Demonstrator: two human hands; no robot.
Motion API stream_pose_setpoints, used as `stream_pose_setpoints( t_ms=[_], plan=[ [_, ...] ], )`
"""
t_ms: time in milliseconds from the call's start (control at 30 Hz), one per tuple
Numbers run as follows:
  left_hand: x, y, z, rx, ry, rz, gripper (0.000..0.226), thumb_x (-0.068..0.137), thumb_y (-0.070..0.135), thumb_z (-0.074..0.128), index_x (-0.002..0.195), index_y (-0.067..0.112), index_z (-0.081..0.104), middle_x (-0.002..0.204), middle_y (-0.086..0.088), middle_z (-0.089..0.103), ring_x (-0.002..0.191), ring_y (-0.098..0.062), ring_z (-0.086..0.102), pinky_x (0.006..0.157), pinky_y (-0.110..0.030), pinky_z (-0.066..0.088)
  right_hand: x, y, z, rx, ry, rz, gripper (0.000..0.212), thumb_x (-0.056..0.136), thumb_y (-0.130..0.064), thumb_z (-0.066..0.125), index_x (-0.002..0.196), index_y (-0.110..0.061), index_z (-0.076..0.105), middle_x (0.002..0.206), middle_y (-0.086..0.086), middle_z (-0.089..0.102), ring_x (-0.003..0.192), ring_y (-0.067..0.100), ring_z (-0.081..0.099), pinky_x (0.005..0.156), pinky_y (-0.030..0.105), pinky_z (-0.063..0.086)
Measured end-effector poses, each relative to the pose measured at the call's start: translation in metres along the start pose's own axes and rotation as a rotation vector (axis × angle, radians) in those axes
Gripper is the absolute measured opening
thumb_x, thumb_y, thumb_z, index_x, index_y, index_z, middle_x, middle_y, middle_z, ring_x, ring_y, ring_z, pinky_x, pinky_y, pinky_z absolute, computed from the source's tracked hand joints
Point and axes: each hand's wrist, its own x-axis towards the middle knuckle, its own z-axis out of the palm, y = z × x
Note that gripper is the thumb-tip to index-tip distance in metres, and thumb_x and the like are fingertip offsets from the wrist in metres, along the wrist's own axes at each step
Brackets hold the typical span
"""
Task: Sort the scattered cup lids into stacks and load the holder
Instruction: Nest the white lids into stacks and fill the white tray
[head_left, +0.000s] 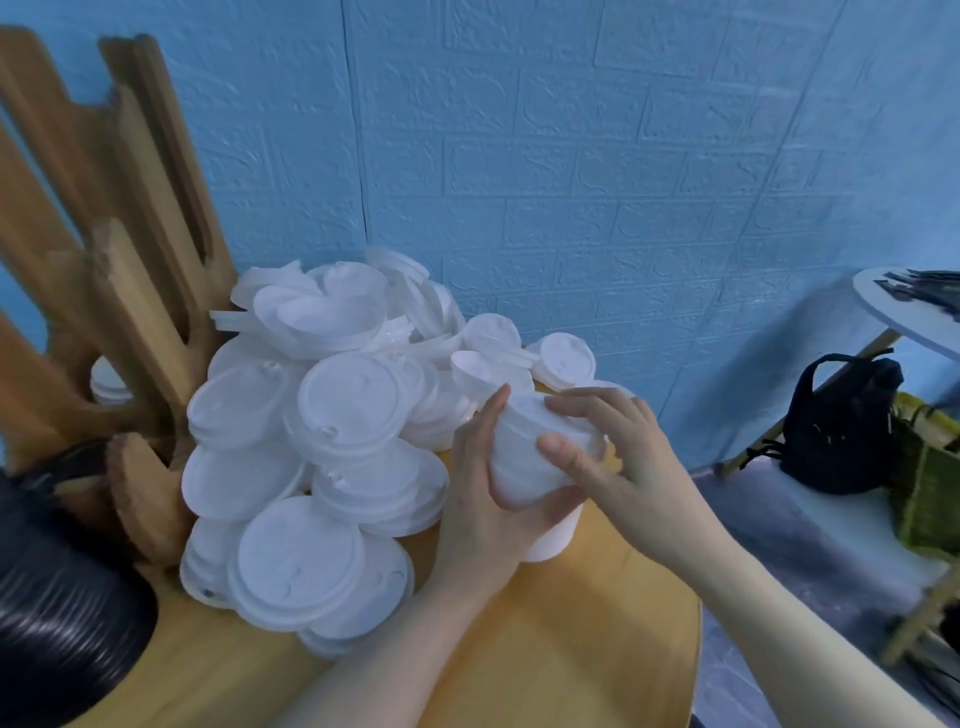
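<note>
Head view: both hands hold a small stack (540, 457) of lids over the table (571, 649). The left hand (488, 499) cups it, and the right hand (613, 447) fingers (558, 447) curl on top. A loose squeeze could spill it. The big pile (322, 441) could slide off too.

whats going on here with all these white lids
A person is sorting a heap of loose white cup lids on a round wooden table. Both hands hold a small stack of lids at the heap's right edge: the left hand cups it from below and the right hand grips it from above. The wooden holder stands at the left with only a few lids visible low in one slot, so most remain unsorted.
</note>
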Motion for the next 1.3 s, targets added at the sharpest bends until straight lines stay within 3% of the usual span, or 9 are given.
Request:
stream_pose_setpoints(
  t_ms=[100, 233, 400, 600, 733, 967, 1100, 1200, 1300],
  plan=[
    [0.001, -0.003, 0.000, -0.024, 0.012, -0.035, 0.091, 0.056, 0.062, 0.082, 0.134, 0.058, 0.036, 0.142, 0.016, 0.046, 0.136, -0.005, 0.043, 0.112, -0.040, 0.040, -0.005, 0.006, -0.013, 0.172, -0.070, 0.032, 0.029, 0.099, -0.045, 0.044, 0.120, -0.039, 0.063, 0.120, -0.024, 0.057, 0.117, 0.003, 0.047, 0.094, 0.014, 0.035],
    [0.002, -0.004, -0.001, -0.036, 0.012, -0.061, 0.094, 0.055, 0.063, 0.082, 0.134, 0.053, 0.034, 0.142, 0.014, 0.045, 0.135, -0.007, 0.043, 0.112, -0.044, 0.041, -0.005, 0.016, -0.026, 0.197, -0.069, 0.023, 0.023, 0.096, -0.015, 0.057, 0.109, -0.030, 0.069, 0.116, -0.020, 0.066, 0.106, 0.010, 0.059, 0.087, 0.029, 0.044],
    [0.001, -0.003, -0.002, -0.032, 0.000, -0.056, 0.096, 0.055, 0.061, 0.081, 0.135, 0.055, 0.029, 0.142, 0.013, 0.044, 0.135, -0.005, 0.042, 0.112, -0.042, 0.040, 0.001, 0.013, -0.029, 0.114, -0.068, -0.054, 0.007, 0.089, -0.027, 0.065, 0.092, -0.030, 0.070, 0.113, -0.019, 0.065, 0.103, 0.011, 0.058, 0.077, 0.026, 0.043],
    [0.001, -0.004, -0.001, -0.051, -0.009, -0.054, 0.107, 0.048, 0.083, 0.075, 0.138, 0.054, 0.027, 0.144, 0.020, 0.039, 0.138, -0.001, 0.037, 0.115, -0.032, 0.036, 0.002, 0.011, -0.033, 0.084, -0.129, -0.036, 0.008, 0.085, -0.027, 0.072, 0.089, -0.034, 0.069, 0.124, -0.028, 0.058, 0.115, 0.004, 0.051, 0.089, 0.015, 0.039],
    [0.001, -0.002, 0.001, -0.061, -0.029, -0.061, 0.113, 0.046, 0.068, 0.085, 0.139, 0.055, 0.023, 0.143, 0.029, 0.036, 0.138, 0.006, 0.035, 0.113, -0.025, 0.034, 0.002, -0.009, -0.022, 0.062, -0.135, 0.011, 0.016, 0.076, -0.047, 0.070, 0.078, -0.033, 0.062, 0.129, -0.027, 0.055, 0.121, -0.009, 0.046, 0.091, 0.003, 0.031],
    [0.004, -0.007, 0.007, -0.019, 0.008, -0.063, 0.109, 0.050, 0.054, 0.081, 0.143, 0.050, 0.024, 0.143, 0.013, 0.046, 0.135, -0.003, 0.045, 0.111, -0.036, 0.043, 0.014, -0.034, 0.006, -0.225, 0.009, 0.079, 0.037, 0.070, -0.058, 0.064, 0.068, -0.025, 0.047, 0.105, -0.015, 0.061, 0.105, 0.011, 0.041, 0.085, 0.034, 0.040],
    [0.004, -0.006, 0.017, -0.066, 0.121, -0.121, 0.077, 0.068, 0.081, 0.062, 0.135, 0.054, 0.034, 0.144, 0.011, 0.049, 0.134, -0.006, 0.048, 0.112, -0.036, 0.042, 0.013, -0.035, 0.028, -0.604, 0.144, -0.033, 0.049, 0.070, -0.072, 0.044, 0.068, -0.023, 0.042, 0.082, -0.006, 0.052, 0.085, 0.022, 0.040, 0.075, 0.038, 0.038],
    [0.003, -0.008, 0.013, -0.008, 0.087, -0.105, 0.085, 0.066, 0.057, 0.078, 0.137, 0.056, 0.031, 0.140, 0.017, 0.049, 0.131, -0.001, 0.049, 0.109, -0.037, 0.046, 0.012, -0.029, 0.018, -0.428, 0.039, -0.033, 0.048, 0.067, -0.075, 0.040, 0.072, -0.028, 0.045, 0.093, -0.011, 0.053, 0.093, 0.016, 0.039, 0.084, 0.034, 0.032],
    [0.003, -0.010, 0.004, -0.007, 0.042, -0.054, 0.101, 0.052, 0.059, 0.083, 0.138, 0.056, 0.029, 0.137, 0.022, 0.042, 0.133, 0.003, 0.043, 0.108, -0.032, 0.044, 0.013, -0.016, -0.010, 0.046, -0.270, 0.054, 0.020, 0.078, -0.055, 0.066, 0.082, -0.038, 0.057, 0.122, -0.023, 0.049, 0.120, 0.000, 0.037, 0.097, 0.026, 0.027]
  ],
)
